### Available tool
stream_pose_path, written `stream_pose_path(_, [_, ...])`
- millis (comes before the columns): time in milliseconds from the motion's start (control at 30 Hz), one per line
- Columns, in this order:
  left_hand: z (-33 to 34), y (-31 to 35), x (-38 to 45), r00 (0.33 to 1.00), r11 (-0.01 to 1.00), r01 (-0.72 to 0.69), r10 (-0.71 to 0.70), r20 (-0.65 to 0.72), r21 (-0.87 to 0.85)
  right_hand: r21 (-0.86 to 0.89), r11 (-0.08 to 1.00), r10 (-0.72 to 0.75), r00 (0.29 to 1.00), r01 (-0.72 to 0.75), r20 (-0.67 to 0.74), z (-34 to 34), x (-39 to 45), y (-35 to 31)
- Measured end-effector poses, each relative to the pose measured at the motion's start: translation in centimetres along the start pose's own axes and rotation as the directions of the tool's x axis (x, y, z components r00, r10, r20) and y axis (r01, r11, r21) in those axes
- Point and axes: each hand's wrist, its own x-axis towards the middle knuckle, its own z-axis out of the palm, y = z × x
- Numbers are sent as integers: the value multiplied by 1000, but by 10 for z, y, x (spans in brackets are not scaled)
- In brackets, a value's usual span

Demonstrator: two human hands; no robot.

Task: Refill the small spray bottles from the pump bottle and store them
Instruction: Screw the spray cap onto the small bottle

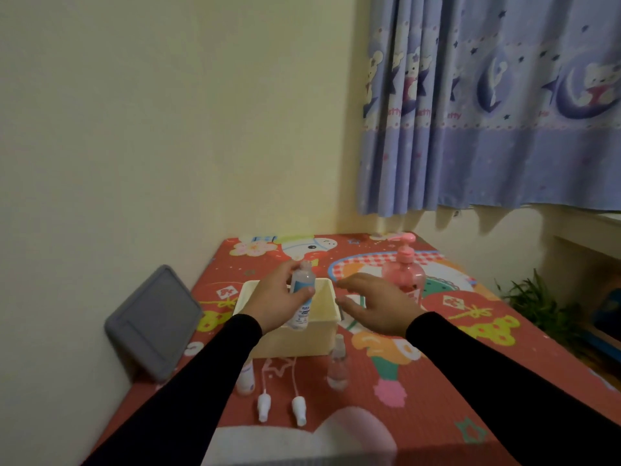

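From the head view, we are seeing the left hand [274, 299] gripping a small spray bottle [301, 297], its fingers [291, 266] and thumb curled round the body, holding it tilted over the cream storage box [295, 338]. The right hand [376, 306] is hovering just beside the box with relaxed, spread fingers, holding nothing. The pink pump bottle [405, 272] is standing upright behind that hand on the patterned red mat [453, 364]. Two more small bottles [337, 366] are standing in front of the box, and two white spray heads [280, 405] are lying near them. A grey tablet [154, 322] is leaning against the wall.
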Motion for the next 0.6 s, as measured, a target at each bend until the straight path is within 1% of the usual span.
stream_pose_path(133, [-10,-6,-12,999,999,38,-37,-19,5,-22,990,-134,982,137,130,29,-12,-22])
stream_pose_path(267, [-18,-7,-22,998,998,55,-55,-34,2,-3,964,-257,932,266,257,61,-25,-40])
stream_pose_path(333, [-20,-8,-27,998,998,62,-62,-32,2,-16,941,-314,893,337,321,77,-29,-47])
stream_pose_path(467, [-23,-12,-34,997,997,77,-77,-10,12,-37,895,-384,809,445,444,101,-31,-56])
stream_pose_path(600, [-24,-19,-40,997,996,80,-80,-9,37,-21,834,-468,727,551,502,114,-32,-57])
